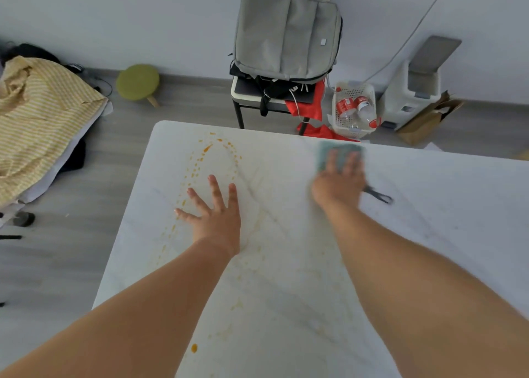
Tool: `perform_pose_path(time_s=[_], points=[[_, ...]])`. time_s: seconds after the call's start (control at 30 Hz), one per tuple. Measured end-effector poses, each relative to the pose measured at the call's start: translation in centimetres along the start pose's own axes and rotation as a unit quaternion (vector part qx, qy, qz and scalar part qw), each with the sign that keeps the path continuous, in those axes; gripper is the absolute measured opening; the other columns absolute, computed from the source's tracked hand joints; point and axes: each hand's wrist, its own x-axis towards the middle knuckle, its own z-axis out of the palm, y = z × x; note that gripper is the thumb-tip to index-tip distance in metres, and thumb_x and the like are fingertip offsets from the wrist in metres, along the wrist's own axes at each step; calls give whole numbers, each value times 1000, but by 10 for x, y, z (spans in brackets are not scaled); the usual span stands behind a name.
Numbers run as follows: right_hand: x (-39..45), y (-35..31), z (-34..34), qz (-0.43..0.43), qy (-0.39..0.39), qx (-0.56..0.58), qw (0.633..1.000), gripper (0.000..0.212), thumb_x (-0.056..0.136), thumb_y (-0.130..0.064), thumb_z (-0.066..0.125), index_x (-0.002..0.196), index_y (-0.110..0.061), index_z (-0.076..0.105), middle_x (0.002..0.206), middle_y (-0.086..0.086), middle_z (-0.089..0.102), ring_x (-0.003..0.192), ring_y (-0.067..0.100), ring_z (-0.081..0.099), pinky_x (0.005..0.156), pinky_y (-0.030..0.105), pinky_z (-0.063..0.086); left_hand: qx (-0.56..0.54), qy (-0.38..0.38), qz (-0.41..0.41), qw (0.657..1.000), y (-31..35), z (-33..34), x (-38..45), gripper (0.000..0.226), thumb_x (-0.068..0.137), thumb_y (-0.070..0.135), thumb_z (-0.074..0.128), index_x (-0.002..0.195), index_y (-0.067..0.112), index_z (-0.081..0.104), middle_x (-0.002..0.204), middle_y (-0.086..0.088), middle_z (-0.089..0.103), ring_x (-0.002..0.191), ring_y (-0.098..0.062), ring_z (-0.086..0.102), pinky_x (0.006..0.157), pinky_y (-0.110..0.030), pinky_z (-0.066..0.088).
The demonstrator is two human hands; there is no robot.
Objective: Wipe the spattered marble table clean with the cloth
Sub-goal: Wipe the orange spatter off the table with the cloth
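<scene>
Cloth, teal, lies flat on the marble table at its far edge, just in front of the white basket on the floor. It's blurred, so likely mid-stroke. Right hand lies on top of it, fingers straight and slightly spread, pressing it down, not gripping.

Progress, my read: early to middle. Table around and right of the cloth looks free of orange. The orange spatter is well left of the cloth: a loop of drops toward the table's far-left corner, a trail down the left side, faint yellowish smears through the middle, and one fat drop at the near edge. None of that looks wiped yet.

Left hand is flat on the table inside the spatter loop, fingers splayed, holding nothing. Looks like bracing. It sits in the area left to clean, so it'll have to lift, and it may pick up or smear sauce.

Small dark object lies on the table just right of the right hand; can't tell what it is. Could get knocked on a rightward pass.

Beyond the table's far edge: chair with grey backpack, basket with bottles, white bin. Green stool and striped fabric off the left side. None block the wiping.
</scene>
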Motion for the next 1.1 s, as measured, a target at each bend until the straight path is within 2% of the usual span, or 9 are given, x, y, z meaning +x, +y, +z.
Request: perform_pose_path(time_s=[0.2, 0.27, 0.37, 0.43, 0.6, 0.73, 0.8, 0.97, 1.1], points=[[-117, -35, 60, -505, -51, -128, 852, 63, 99, -39, 27, 162, -43, 21, 174, 2, 3, 160, 27, -1, 129, 47, 2, -79, 48, 41, 995, -22, 24, -32, 99, 100, 34, 57, 161, 13, -17, 165, -17, -32, 151, -50, -22, 117, -76, 0], [-123, -19, 61, -456, -28, -137, 879, 64, 98, -40, 25, 162, -42, 21, 174, 3, 4, 160, 28, 2, 129, 47, 2, -169, 99, 71, 978, -44, 40, -51, 74, 100, 28, 50, 163, 22, 13, 170, -6, -2, 157, -33, -6, 124, -63, -2], [-160, -26, 69, -83, 23, -36, 996, 69, 96, -43, 17, 165, -34, 13, 173, 12, 2, 159, 36, 5, 128, 52, 8, -221, 211, 74, 949, -95, 57, -72, 29, 101, 36, 47, 119, 33, 68, 138, 6, 54, 134, -21, 39, 122, -44, 17], [-210, -42, 95, -94, 41, -14, 995, 69, 98, -40, 25, 165, -31, 15, 173, 13, 5, 158, 38, 8, 126, 54, 13, -220, 199, 52, 954, -129, 61, -78, 39, 105, 41, 36, 99, 26, 71, 115, 4, 66, 116, -23, 53, 112, -41, 29], [-263, -37, 108, -501, -61, -148, 850, 63, 102, -42, 34, 163, -45, 15, 173, -2, -4, 160, 23, -3, 128, 44, 1, -226, 138, 11, 964, -218, 92, -91, 53, 90, 10, 45, 141, 26, 46, 140, -1, 48, 132, -27, 40, 110, -43, 35], [-282, -42, 115, -64, -17, -46, 997, 67, 102, -45, 21, 165, -34, 1, 172, 10, -13, 159, 35, -3, 128, 50, 6, -158, 82, 67, 982, -275, 124, -115, 89, 90, 11, 41, 165, 31, -2, 171, 9, 6, 154, -21, 11, 125, -41, 22], [-330, -62, 134, -38, 6, -19, 999, 67, 101, -41, 24, 166, -32, 6, 172, 15, -8, 158, 39, 1, 127, 54, 10, -125, 49, 108, 985, -291, 135, -128, 88, 95, 16, 42, 164, 32, -11, 171, 13, -11, 158, -17, 1, 126, -38, 17], [-426, -37, 154, -534, -113, -130, 827, 64, 102, -42, 40, 162, -46, 19, 174, -2, -2, 160, 23, 0, 128, 44, 3, 8, -9, 193, 981, -309, 149, -150, 81, 104, 28, 43, 162, 38, -12, 167, 13, -30, 158, -16, -16, 128, -37, 10], [-423, -13, 149, -115, -42, -59, 991, 71, 94, -50, 18, 163, -34, 4, 173, 13, 0, 158, 32, 0, 129, 48, 8, 115, -23, 198, 973, -312, 148, -158, 97, 102, 40, 55, 161, 32, -22, 166, 5, -34, 155, -23, -26, 128, -48, -7]])
